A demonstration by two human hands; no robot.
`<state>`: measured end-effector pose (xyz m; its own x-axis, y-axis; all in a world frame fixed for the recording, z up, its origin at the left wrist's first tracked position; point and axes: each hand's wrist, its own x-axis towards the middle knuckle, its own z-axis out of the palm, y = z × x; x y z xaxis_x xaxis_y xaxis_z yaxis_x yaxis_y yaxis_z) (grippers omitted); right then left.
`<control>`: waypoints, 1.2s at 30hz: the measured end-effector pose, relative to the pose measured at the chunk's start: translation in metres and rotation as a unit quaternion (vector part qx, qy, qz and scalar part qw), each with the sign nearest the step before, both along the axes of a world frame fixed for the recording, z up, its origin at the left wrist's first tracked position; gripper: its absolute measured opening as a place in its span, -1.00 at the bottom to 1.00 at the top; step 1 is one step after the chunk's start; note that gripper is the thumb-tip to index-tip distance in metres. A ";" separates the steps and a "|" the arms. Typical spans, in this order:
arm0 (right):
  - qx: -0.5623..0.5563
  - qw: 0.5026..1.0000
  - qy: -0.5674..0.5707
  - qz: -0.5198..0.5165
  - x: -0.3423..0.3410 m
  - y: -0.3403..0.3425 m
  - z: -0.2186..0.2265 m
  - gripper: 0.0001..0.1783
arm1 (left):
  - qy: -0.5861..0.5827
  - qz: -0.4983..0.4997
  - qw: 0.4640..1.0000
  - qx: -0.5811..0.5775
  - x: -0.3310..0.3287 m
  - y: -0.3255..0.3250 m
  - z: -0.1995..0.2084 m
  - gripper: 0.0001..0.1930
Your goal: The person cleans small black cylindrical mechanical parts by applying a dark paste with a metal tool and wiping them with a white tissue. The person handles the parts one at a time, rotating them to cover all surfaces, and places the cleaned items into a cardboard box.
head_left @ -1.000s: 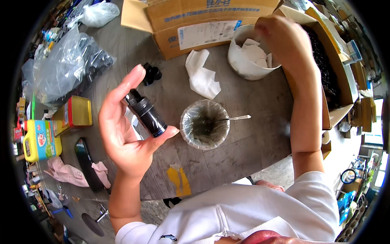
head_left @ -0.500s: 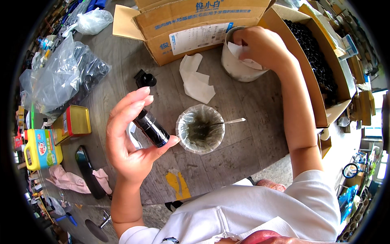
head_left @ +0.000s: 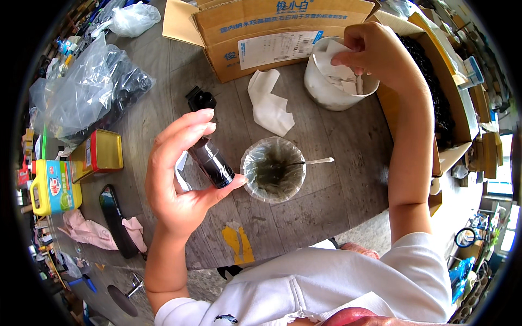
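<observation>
My left hand (head_left: 182,179) grips a glossy black cylindrical part (head_left: 213,163) between thumb and fingertips, tilted over the table. A white strip (head_left: 182,171) shows behind that hand. At the far right, my right hand (head_left: 380,57) is over a white tub (head_left: 337,98) full of white paper pieces (head_left: 330,62). Its fingers are curled together against the papers; what they hold, if anything, is hidden. Between the hands stands a plastic-lined cup (head_left: 272,187) of dark, murky stuff, with a thin-handled stirrer (head_left: 318,161) leaning out. A crumpled white paper (head_left: 270,106) lies beyond it.
A small black part (head_left: 200,99) lies past my left hand. Cardboard boxes (head_left: 261,32) stand at the back and right, one holding black pieces (head_left: 429,81). On the left are plastic bags (head_left: 81,92), a square tin (head_left: 103,155), a yellow jug (head_left: 54,187) and a phone (head_left: 117,217).
My right hand has risen slightly and shifted right from inside the tub, uncovering more paper. My left hand keeps the black part in much the same pose. The whole view has shifted slightly.
</observation>
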<state>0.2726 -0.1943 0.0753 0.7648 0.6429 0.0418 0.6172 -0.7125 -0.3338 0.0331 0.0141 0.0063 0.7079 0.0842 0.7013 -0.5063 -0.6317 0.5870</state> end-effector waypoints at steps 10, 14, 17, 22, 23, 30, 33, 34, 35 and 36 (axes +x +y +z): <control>0.096 0.994 0.051 0.015 -0.003 -0.008 -0.001 -0.85 | 0.028 -0.001 0.999 -0.040 -0.001 -0.004 0.003 -0.23; 0.080 0.993 0.090 0.016 -0.005 -0.006 0.009 -0.84 | 0.002 -0.025 0.998 -0.051 0.002 -0.002 0.000 -0.21; 0.045 0.999 0.029 -0.006 0.005 -0.008 0.002 -0.79 | 0.001 -0.021 0.999 -0.039 0.001 -0.002 0.003 -0.21; -0.076 0.983 -0.159 -0.053 0.011 -0.013 -0.016 -0.73 | 0.010 -0.005 1.000 -0.010 0.000 -0.001 0.002 -0.23; -0.064 0.980 -0.181 -0.053 0.009 -0.011 -0.016 -0.78 | 0.011 -0.006 1.000 -0.009 0.000 -0.001 0.002 -0.24; -0.081 0.992 -0.050 0.077 -0.004 0.002 -0.021 -0.77 | 0.025 -0.005 1.000 -0.005 0.001 -0.001 0.000 -0.26; -0.098 0.986 -0.042 0.130 0.006 0.005 -0.043 -0.81 | 0.022 -0.004 1.000 -0.001 0.001 -0.003 0.001 -0.27; -0.117 0.982 -0.052 0.140 0.009 0.007 -0.046 -0.83 | 0.021 -0.004 1.000 -0.001 0.001 -0.003 0.002 -0.27; -0.128 0.983 -0.042 0.128 0.009 0.006 -0.047 -0.84 | 0.020 -0.008 1.000 -0.002 0.002 -0.003 0.002 -0.27; -0.137 0.983 -0.032 0.119 0.009 0.007 -0.047 -0.85 | 0.020 -0.009 1.000 -0.003 0.002 -0.002 0.001 -0.27</control>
